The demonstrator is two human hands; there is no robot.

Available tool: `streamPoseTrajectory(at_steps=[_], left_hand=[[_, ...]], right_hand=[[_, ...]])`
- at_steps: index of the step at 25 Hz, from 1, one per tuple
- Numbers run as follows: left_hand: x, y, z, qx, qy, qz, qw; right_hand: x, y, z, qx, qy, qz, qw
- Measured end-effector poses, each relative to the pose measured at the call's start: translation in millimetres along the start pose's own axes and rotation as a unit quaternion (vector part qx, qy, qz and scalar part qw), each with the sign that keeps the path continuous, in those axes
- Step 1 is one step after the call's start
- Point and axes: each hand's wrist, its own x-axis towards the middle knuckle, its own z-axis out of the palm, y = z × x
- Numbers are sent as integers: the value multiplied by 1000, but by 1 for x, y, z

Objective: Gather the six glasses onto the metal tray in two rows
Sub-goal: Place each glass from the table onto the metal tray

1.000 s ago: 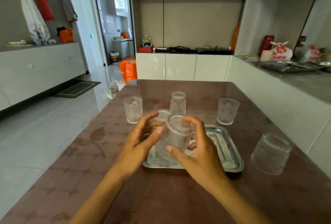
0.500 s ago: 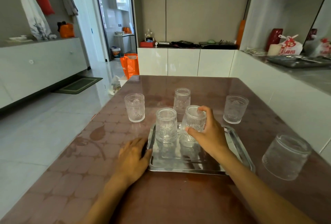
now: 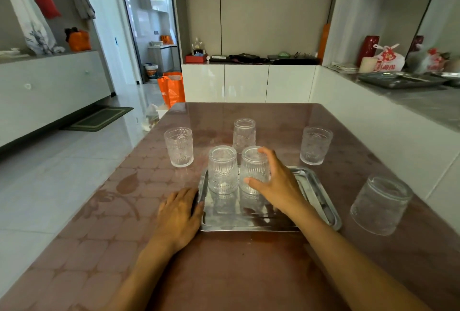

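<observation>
A metal tray (image 3: 321, 196) lies on the brown table in front of me. Two ribbed glasses stand upside down at its far left: one (image 3: 222, 169) free, the second glass (image 3: 252, 167) beside it with my right hand (image 3: 276, 186) wrapped around its right side. My left hand (image 3: 178, 213) rests flat on the table, fingers against the tray's left rim. Off the tray stand a left glass (image 3: 179, 147), a far middle glass (image 3: 244, 135), a right glass (image 3: 315, 145) and a near right glass (image 3: 380, 205).
A white counter wall (image 3: 388, 141) runs along the table's right edge, with a dark tray and bags on top. White cabinets stand past the table's far end. An orange bag (image 3: 172, 89) sits on the floor at the far left corner.
My right hand set the second glass down on the tray next to the first. My left hand let go of it and dropped flat to the tray's left rim.
</observation>
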Motion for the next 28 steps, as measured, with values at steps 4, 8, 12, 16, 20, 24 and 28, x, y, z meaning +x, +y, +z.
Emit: streamPoseTrajectory(at_steps=[4,8,12,16,20,24,28], left_hand=[[0,-1,0,-49,7,-13,999],[5,-7,4,-41,2,-7,999],[5,-10,5,-49,14,-4,999],[5,-9,4,-72,40,18,996],[5,-14,3,-84,39,27,995],[7,-14,6,-73,41,14,996],[3,-11,3,-63,41,20,997]], right_hand=[[-43,-1,-39,85,123,-18,989],[-85,26,-102,-82,334,-15,939],[-102,59,-124,-133,201,181,954],[-101,77,-129,-119,198,184,955],[-93,72,-134,-30,238,183,953],[-57,40,-122,65,230,84,967],[-9,12,-86,42,156,73,984]])
